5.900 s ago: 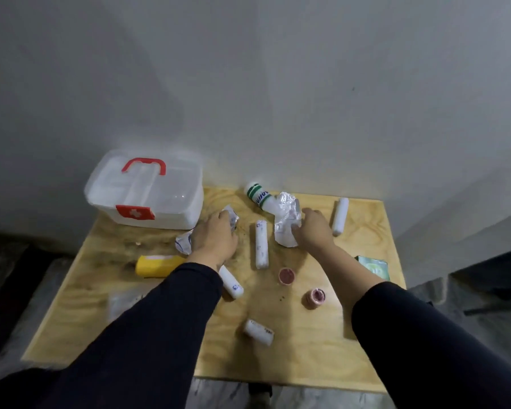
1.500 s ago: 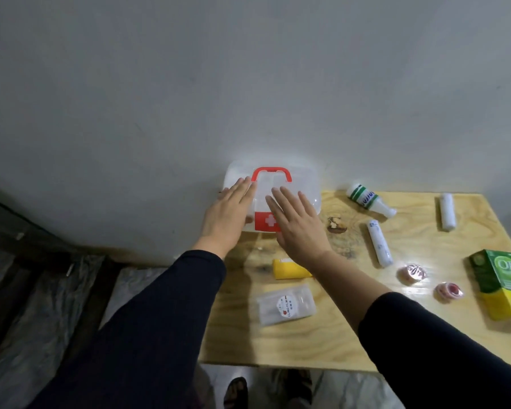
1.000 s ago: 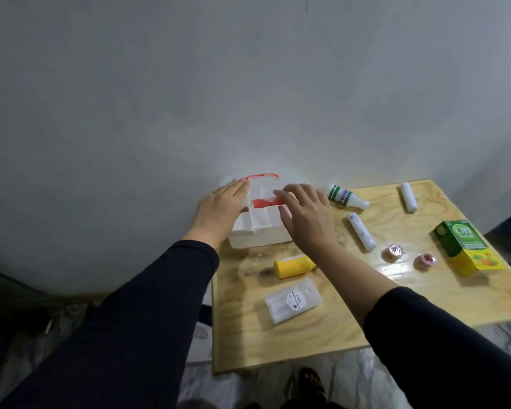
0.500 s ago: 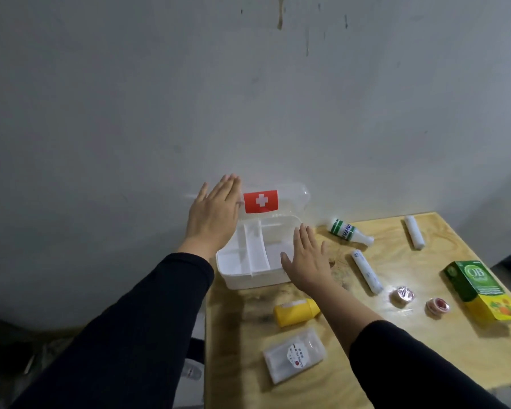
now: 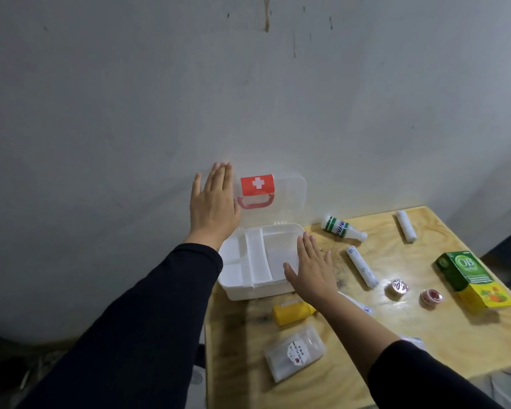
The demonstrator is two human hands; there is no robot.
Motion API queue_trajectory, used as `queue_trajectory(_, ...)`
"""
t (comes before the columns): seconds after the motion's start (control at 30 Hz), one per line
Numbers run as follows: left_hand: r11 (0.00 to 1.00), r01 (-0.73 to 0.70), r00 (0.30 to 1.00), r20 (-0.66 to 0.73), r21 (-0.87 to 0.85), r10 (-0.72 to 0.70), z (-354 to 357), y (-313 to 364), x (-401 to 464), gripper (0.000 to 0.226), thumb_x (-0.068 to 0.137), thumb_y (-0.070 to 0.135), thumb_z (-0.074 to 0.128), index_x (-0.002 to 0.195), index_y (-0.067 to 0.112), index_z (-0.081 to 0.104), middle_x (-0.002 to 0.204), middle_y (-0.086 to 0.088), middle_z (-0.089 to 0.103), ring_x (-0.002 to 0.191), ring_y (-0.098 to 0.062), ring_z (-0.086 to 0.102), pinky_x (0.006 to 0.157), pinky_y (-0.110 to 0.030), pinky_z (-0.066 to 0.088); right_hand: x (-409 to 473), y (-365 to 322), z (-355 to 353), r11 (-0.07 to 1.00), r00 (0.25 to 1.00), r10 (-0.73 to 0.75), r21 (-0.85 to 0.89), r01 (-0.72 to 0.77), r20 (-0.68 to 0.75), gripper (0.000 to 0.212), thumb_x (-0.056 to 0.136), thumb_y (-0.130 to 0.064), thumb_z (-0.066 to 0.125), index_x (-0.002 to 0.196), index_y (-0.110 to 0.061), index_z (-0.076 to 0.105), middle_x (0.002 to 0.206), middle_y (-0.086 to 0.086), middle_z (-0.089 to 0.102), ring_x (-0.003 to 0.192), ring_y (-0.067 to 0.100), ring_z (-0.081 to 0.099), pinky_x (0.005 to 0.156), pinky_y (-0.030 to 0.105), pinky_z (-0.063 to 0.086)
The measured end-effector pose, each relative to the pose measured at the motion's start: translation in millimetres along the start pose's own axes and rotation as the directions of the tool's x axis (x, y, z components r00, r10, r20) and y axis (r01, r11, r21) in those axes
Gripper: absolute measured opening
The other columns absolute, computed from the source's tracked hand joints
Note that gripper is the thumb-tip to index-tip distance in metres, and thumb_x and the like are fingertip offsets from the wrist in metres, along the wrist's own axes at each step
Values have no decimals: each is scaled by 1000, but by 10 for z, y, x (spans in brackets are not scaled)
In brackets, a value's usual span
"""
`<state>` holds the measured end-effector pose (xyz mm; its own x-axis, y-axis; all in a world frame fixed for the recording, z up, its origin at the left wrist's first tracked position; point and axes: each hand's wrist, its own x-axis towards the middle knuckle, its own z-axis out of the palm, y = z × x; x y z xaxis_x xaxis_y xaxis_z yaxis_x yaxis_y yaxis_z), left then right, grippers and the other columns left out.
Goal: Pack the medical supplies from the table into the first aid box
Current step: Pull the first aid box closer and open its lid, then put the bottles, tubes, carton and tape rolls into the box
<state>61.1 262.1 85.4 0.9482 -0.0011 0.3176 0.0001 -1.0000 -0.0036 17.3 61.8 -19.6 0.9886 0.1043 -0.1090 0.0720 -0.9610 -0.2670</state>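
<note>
The white first aid box (image 5: 233,290) stands at the table's back left corner, with its clear lid (image 5: 289,202) raised against the wall and a divided tray inside. My left hand (image 5: 214,206) lies flat against the lid's left side, fingers apart. My right hand (image 5: 314,268) rests open on the box's right front rim. Neither hand holds anything. On the table lie a green-banded white bottle (image 5: 341,228), two bandage rolls (image 5: 362,266) (image 5: 406,230), two tape rolls (image 5: 397,287) (image 5: 431,297), a yellow tube (image 5: 291,312), a clear packet (image 5: 294,351) and a green-yellow carton (image 5: 472,278).
The wooden table (image 5: 425,329) stands against a grey wall (image 5: 248,98). Its left edge runs just below the box and drops to a dark floor. Two more white rolls lie partly hidden under my right forearm.
The closed box was unlatched and its lid swung up against the wall. My left hand followed the lid upward; my right hand settled on the box's front rim.
</note>
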Motion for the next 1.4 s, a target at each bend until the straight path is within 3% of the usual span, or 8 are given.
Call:
queue_trajectory(0.3,999,-44,998,46,-19,45,-63,49,-78,69,97,25,41,154,10,7,163,-6,8,151,-19,5,122,-44,4,-11,24,-119,999,999,-25,34,24,30,74,97,-53,29,153,-13,1,162,3,-4,150,19,-7,122,49,3)
queue_trajectory(0.47,962,-255,967,-36,-99,252,-92,390,-148,67,89,17,48,151,10,25,159,-5,26,149,-19,18,122,-40,7,-90,257,-353,999,999,12,41,-11,-30,67,97,-43,39,151,-14,15,162,3,11,150,21,6,120,47,14)
queue_trajectory(0.6,895,-368,912,88,-254,400,-112,880,-231,58,90,18,49,146,12,37,152,-5,39,143,-20,33,118,-36,21,-275,692,-533,994,994,108,33,-108,-5,61,92,-38,49,146,-17,30,154,6,32,143,25,28,114,46,30)
queue_trajectory(0.73,845,-305,844,287,-439,454,-42,1399,-390,50,91,33,52,140,21,48,142,1,53,127,-23,51,103,-36,43,-576,1230,-741,979,977,205,9,-205,55,59,90,-39,52,143,-19,36,150,4,39,138,25,35,108,44,38)
queue_trajectory(0.93,841,-247,760,441,-482,477,235,2090,-508,49,89,44,51,135,26,52,136,5,58,120,-20,56,92,-36,49,-887,2156,-928,934,934,356,9,-357,31,57,89,-38,55,140,-17,43,144,8,46,131,28,44,103,40,44)
queue_trajectory(1.13,854,-235,726,500,-464,472,468,2750,-439,56,91,44,53,143,24,43,144,4,51,129,-21,50,102,-41,45,-790,2952,-1047,872,872,489,8,-489,17,56,87,-33,56,139,-15,44,139,11,48,125,32,46,96,44,46)
queue_trajectory(1.4,884,-134,726,563,-448,395,778,3360,-335,57,90,37,53,144,21,42,147,2,47,134,-20,45,107,-38,40,-332,3458,-937,867,870,492,64,-494,47,65,77,-52,66,123,-9,51,124,11,54,118,31,49,88,40,48)
